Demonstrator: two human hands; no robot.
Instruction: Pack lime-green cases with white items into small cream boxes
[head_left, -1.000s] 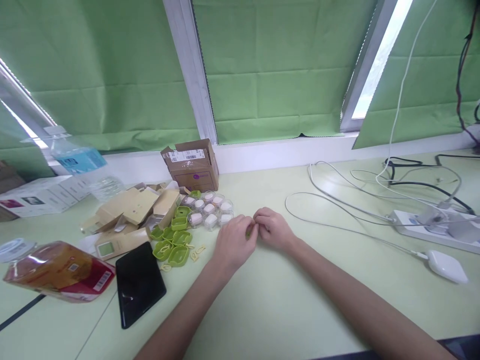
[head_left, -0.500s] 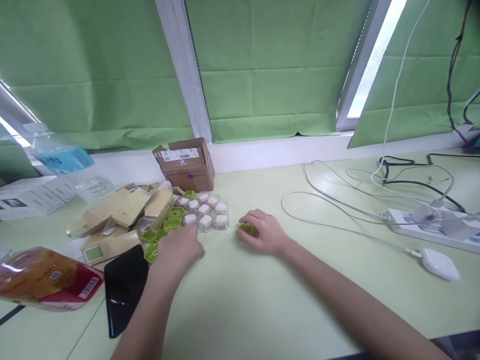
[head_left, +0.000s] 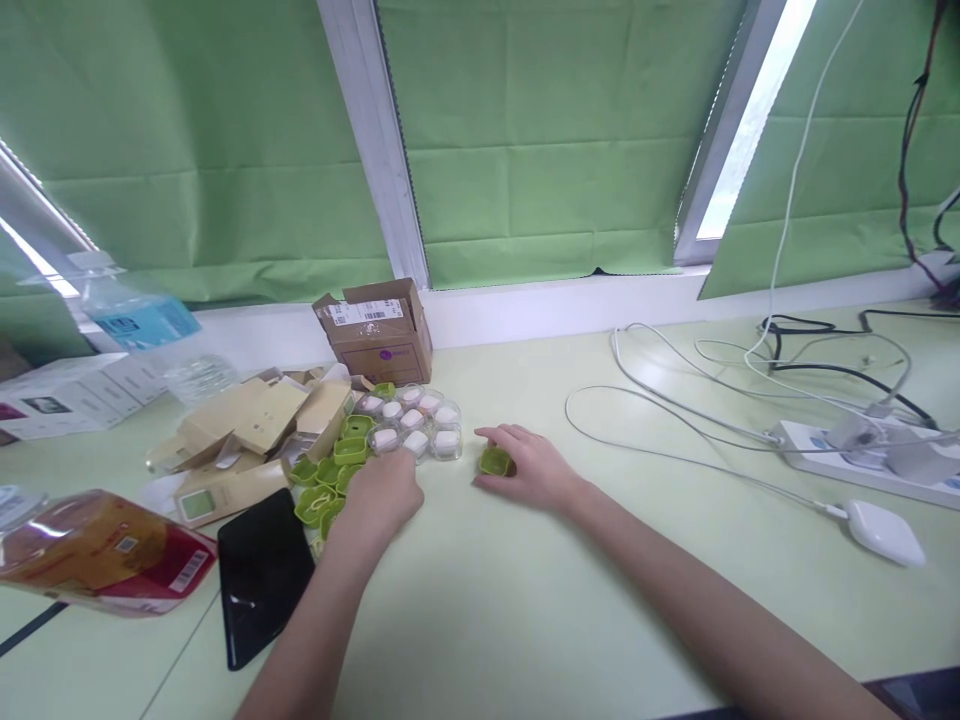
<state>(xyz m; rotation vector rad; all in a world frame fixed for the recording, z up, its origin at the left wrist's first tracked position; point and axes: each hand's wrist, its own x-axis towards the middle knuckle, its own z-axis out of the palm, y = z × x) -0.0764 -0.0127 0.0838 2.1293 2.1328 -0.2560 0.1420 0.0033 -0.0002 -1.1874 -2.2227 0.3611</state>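
Note:
My right hand [head_left: 529, 467] rests on the table with thumb and forefinger spread around a small green cup [head_left: 496, 461]. The cup stands on the table, its opening showing between the fingers. My left hand [head_left: 386, 492] is closed, knuckles up, just in front of a cluster of clear plastic cases [head_left: 446, 444] holding white blocks. Its fingertips are hidden, so whatever they grip cannot be made out. Several more green cups [head_left: 350, 451] lie to the left of that hand, some partly behind it.
Torn cardboard packaging [head_left: 266, 415] is heaped on the left, with a brown box [head_left: 382, 340] behind. A black tablet [head_left: 262, 570], a drink bottle [head_left: 112, 550] and a clear water bottle [head_left: 150, 320] stand or lie left. Cables, a power strip [head_left: 862, 450] and a white charger [head_left: 885, 532] occupy the right.
My right hand's fingers have spread wider, showing more of the green cup. My left hand has shifted slightly right, uncovering more green cups. The view has turned slightly.

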